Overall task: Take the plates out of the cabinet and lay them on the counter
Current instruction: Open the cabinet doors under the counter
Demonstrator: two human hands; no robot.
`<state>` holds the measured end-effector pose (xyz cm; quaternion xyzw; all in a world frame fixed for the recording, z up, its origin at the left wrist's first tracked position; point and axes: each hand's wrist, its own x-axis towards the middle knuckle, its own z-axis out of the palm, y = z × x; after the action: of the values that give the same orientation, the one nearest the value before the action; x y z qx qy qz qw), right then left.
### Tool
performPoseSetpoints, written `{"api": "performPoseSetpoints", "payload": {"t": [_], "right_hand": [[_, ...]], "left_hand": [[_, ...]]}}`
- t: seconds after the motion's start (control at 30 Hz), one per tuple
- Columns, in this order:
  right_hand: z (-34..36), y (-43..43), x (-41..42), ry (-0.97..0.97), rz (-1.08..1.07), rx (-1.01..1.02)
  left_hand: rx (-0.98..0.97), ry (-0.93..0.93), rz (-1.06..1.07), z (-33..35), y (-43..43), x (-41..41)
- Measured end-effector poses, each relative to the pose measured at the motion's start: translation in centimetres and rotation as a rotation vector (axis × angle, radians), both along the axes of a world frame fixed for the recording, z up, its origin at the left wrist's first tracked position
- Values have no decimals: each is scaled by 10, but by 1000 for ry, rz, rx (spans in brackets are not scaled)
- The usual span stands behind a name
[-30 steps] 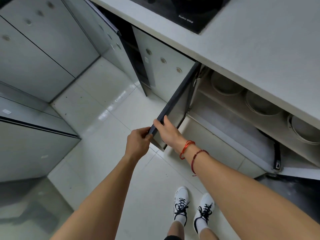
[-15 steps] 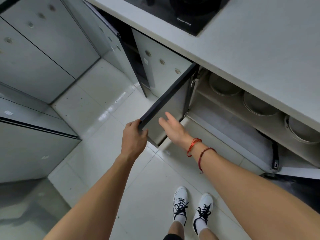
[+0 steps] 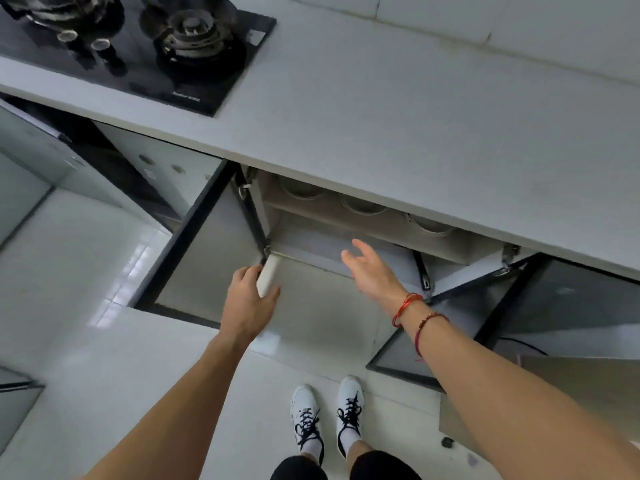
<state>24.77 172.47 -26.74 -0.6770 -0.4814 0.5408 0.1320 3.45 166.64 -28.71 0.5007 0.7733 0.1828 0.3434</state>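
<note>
Under the grey counter [image 3: 433, 133] the cabinet stands with both doors open. On its upper shelf sit three round stacks of plates: one on the left [image 3: 302, 191], one in the middle [image 3: 362, 206], one on the right [image 3: 429, 225], each half hidden by the counter's edge. My left hand [image 3: 246, 299] grips a white rounded post [image 3: 269, 277] at the cabinet's lower left corner. My right hand [image 3: 369, 268] hovers in front of the lower shelf, fingers spread, holding nothing and below the plates.
The left door [image 3: 207, 261] is swung out over the floor and the right door [image 3: 491, 306] angles out beside my right forearm. A black gas hob [image 3: 138, 53] sits on the counter at far left. My feet stand on the white tiled floor.
The left door has swung wide open. My left hand left the door's edge and now grips the white post. My right hand let go of the door and moved towards the cabinet opening.
</note>
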Motion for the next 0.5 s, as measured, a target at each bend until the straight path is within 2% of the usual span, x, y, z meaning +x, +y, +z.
{"api": "performPoseSetpoints", "payload": {"t": [0.33, 0.5], "right_hand": [[24, -51, 162, -36, -352, 63], [19, -80, 218, -83, -476, 56]], "left_hand": [[-59, -110, -333, 2, 16, 155], [-176, -201, -459, -8, 7, 222]]}}
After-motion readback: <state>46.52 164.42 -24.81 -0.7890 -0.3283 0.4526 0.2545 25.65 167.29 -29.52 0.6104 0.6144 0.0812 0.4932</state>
